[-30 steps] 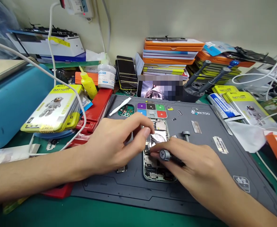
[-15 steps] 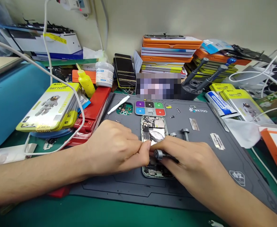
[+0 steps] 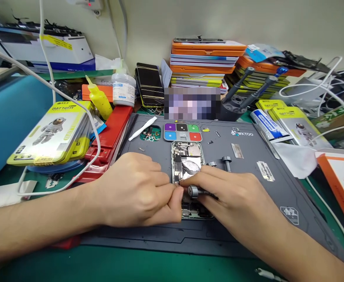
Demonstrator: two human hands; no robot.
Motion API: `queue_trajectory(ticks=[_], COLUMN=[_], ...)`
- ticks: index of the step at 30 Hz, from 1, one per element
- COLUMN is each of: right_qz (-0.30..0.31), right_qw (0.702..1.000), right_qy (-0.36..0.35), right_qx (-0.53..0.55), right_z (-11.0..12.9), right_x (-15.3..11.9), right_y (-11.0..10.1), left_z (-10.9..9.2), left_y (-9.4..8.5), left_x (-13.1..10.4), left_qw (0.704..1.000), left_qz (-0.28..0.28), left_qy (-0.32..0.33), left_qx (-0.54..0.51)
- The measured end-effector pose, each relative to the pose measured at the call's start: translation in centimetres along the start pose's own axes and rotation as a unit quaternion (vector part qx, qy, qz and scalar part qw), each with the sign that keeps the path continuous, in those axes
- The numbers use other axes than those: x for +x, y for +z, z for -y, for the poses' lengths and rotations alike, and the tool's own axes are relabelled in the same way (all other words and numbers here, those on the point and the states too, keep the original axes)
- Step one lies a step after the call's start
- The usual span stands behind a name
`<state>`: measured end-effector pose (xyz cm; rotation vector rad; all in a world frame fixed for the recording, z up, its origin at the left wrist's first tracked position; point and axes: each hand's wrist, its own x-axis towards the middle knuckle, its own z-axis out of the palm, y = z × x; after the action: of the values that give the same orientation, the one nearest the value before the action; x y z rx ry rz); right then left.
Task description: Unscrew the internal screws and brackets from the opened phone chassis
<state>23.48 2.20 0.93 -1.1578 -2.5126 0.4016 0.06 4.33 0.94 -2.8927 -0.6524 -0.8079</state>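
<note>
An opened smartphone [image 3: 194, 150] lies on the dark grey work mat [image 3: 148, 239], its inner parts exposed. My left hand [image 3: 142, 192] is closed at the phone's left edge, thumb and forefinger pinched; whatever they hold is hidden. My right hand [image 3: 236, 199] lies over the phone's right side, curled around a dark grey screwdriver [image 3: 193, 191] whose round cap points left. Its forefinger reaches the phone's middle, close to my left fingertips. Between and under both hands, the lower middle of the phone is covered.
Another screwdriver [image 3: 226, 163] and a razor blade [image 3: 265, 171] lie right of the phone. Behind it sit a coloured magnetic tray [image 3: 181, 132] and a white spudger [image 3: 143, 129]. Battery boxes [image 3: 50, 133] are stacked left, beside a white cable [image 3: 97, 135]. A screwdriver stand [image 3: 232, 107] is behind.
The whole view has shifted slightly, with things appearing a little further left. My left hand has dropped slightly from the phone's middle, and the right forefinger now shows further over the phone.
</note>
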Motion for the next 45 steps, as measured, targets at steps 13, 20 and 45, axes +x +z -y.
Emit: queue_trajectory(ticks=[13, 20, 45], right_qz=[-0.028, 0.012, 0.026], right_qw=[0.998, 1.0, 0.999], right_qy=[0.041, -0.001, -0.021], right_qx=[0.029, -0.013, -0.013], right_z=[-0.2, 1.1, 1.2], right_x=[-0.2, -1.1, -1.2], right_y=[-0.6, -0.7, -0.5], left_z=[-0.3, -0.4, -0.5], left_y=[-0.1, 0.0, 0.0], left_x=[0.1, 0.0, 0.0], left_qw=[1.0, 1.0, 0.999], left_qz=[0.003, -0.008, -0.021], left_qy=[0.017, 0.018, 0.044], left_qx=[0.01, 0.023, 0.012])
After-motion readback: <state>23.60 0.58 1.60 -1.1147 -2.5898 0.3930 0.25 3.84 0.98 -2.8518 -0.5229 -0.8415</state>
